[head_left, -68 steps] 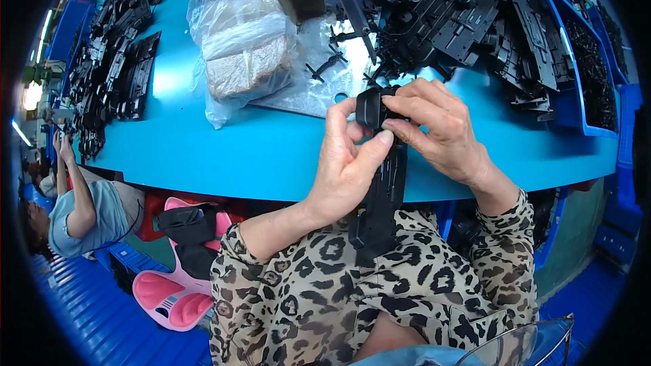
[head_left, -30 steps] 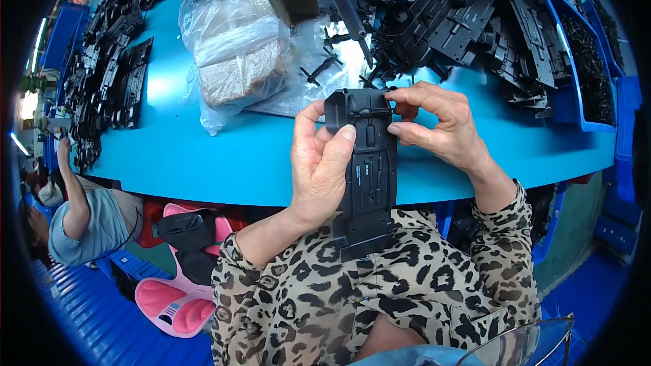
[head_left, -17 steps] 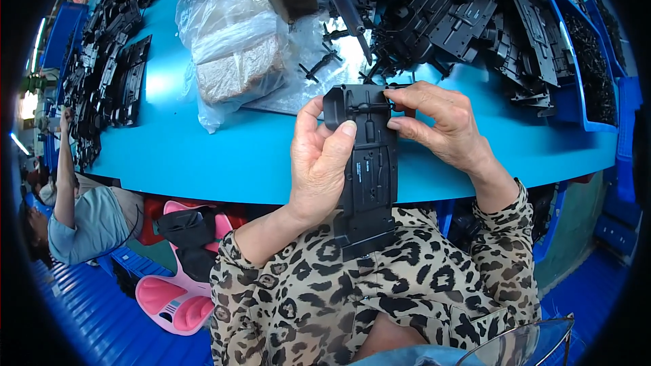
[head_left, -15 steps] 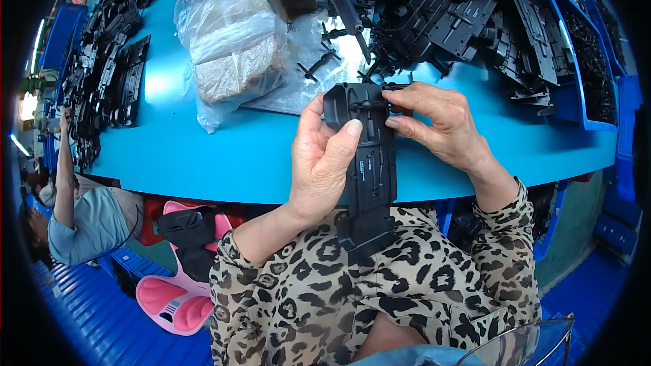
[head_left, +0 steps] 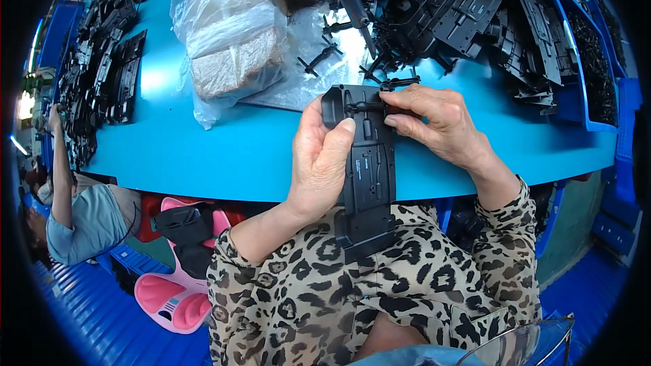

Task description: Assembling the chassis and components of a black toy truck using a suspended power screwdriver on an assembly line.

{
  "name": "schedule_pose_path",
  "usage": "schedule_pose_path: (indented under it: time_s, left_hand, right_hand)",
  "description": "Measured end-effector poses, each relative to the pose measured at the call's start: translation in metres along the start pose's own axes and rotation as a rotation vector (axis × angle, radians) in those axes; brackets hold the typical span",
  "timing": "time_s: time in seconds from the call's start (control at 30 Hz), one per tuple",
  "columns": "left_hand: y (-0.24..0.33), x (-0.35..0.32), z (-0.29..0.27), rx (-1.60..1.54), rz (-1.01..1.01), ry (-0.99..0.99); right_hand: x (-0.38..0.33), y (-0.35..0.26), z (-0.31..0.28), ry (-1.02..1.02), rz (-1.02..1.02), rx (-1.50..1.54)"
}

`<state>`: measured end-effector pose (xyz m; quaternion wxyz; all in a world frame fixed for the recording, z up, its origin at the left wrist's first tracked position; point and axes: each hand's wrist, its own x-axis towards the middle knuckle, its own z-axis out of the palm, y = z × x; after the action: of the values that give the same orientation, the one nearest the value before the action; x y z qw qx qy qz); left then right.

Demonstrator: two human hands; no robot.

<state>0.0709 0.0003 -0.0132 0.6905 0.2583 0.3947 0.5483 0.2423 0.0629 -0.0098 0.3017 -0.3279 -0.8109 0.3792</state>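
Gripped by its left edge, a long black plastic chassis plate (head_left: 369, 169) hangs over the table's front edge, its lower end above my lap. My left hand (head_left: 320, 159) is closed round that edge, thumb on the upper face. Across the plate's upper part lies a small black axle-like part (head_left: 366, 106). The thumb and fingers of my right hand (head_left: 437, 122) pinch at this part's right end; the exact contact is partly hidden by the fingers. Just beyond the plate, similar axle-like parts (head_left: 319, 59) lie on a shiny sheet.
A plastic-wrapped block (head_left: 234, 61) sits beyond my left hand. A metal post and rod (head_left: 349, 3) come down over the sheet. Black chassis plates (head_left: 447, 13) are heaped at the far right beside a blue bin (head_left: 576, 61); more (head_left: 108, 61) line the left, near another person (head_left: 95, 224).
Both hands stay on the plate and the small part, with barely any movement. The plate looks turned slightly flatter toward me. The view has shifted a little.
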Motion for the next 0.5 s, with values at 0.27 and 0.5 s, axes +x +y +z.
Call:
schedule_pose_path:
  time_s: [0.27,0.5]
  left_hand:
    - [0.0017,-0.0003,-0.0021,-0.036,-0.037,0.026]
    - [0.0017,0.0,-0.0021,-0.024,-0.051,0.04]
  right_hand:
    - [0.0025,0.0001,0.0044,0.011,0.012,0.006]
    - [0.0019,0.0002,0.0089,0.039,-0.041,-0.068]
